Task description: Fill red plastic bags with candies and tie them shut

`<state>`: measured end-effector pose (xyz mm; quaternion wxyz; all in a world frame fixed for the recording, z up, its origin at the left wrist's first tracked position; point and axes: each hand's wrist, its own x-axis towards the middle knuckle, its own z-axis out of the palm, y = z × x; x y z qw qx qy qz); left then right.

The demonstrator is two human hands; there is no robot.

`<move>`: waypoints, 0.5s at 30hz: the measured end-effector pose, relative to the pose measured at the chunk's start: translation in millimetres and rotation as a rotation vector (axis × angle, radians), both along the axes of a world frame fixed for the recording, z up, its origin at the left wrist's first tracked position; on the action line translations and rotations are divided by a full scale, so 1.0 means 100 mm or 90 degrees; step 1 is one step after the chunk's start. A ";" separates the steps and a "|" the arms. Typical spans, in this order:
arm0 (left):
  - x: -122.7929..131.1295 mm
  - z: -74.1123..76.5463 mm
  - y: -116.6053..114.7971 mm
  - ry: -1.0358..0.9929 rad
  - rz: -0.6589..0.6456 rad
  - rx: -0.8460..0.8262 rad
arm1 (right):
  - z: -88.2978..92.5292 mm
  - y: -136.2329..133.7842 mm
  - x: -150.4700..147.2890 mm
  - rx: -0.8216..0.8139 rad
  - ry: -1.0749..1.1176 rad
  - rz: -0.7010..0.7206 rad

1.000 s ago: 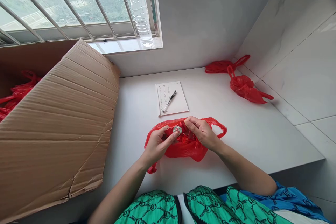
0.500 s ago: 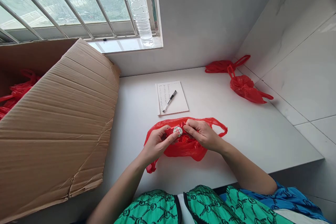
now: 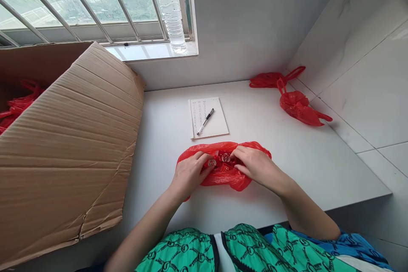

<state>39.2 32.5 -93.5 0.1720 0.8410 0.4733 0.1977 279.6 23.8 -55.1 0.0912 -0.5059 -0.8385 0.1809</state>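
Observation:
An opened red plastic bag [image 3: 237, 182] lies on the white table in front of me, with small shiny red packets inside. My left hand [image 3: 188, 174] reaches into its mouth from the left. Its thumb and fingers are around a red packet with a round white label [image 3: 212, 162]. From the right, my right hand [image 3: 256, 165] dips into the bag, thumb and fingers apart. Beside its fingertips sits another red packet with a round white pattern [image 3: 225, 157]. Folds of the bag hide some of the contents.
A cardboard box [image 3: 73, 144] holding red bags [image 3: 22, 102] stands at left. Behind my bag lie a notebook [image 3: 219, 123] and a pen [image 3: 205, 121]. Tied red bags [image 3: 298, 106] rest near the tiled wall. A water bottle [image 3: 172, 12] stands on the windowsill.
My hands have lowered into the bag's mouth. The labelled packet held up between them is now down among the others, and my right fingers have spread apart from it.

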 end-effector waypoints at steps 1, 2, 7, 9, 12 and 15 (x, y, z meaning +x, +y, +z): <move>0.00 -0.01 0.00 0.003 -0.004 0.013 | 0.00 -0.03 0.00 0.002 -0.028 -0.005; 0.00 -0.02 0.01 0.002 -0.008 0.027 | 0.00 -0.05 0.00 0.005 -0.053 -0.009; 0.06 -0.02 -0.02 0.023 -0.054 0.114 | -0.02 -0.06 -0.02 0.039 -0.122 -0.024; 0.13 -0.02 -0.06 0.037 -0.089 0.126 | -0.02 -0.03 -0.03 0.051 -0.107 -0.017; 0.23 -0.03 -0.12 0.071 -0.135 0.102 | 0.00 0.02 -0.04 0.060 -0.025 -0.009; 0.27 -0.05 -0.15 0.100 -0.139 0.081 | 0.05 0.05 -0.03 0.078 0.061 -0.037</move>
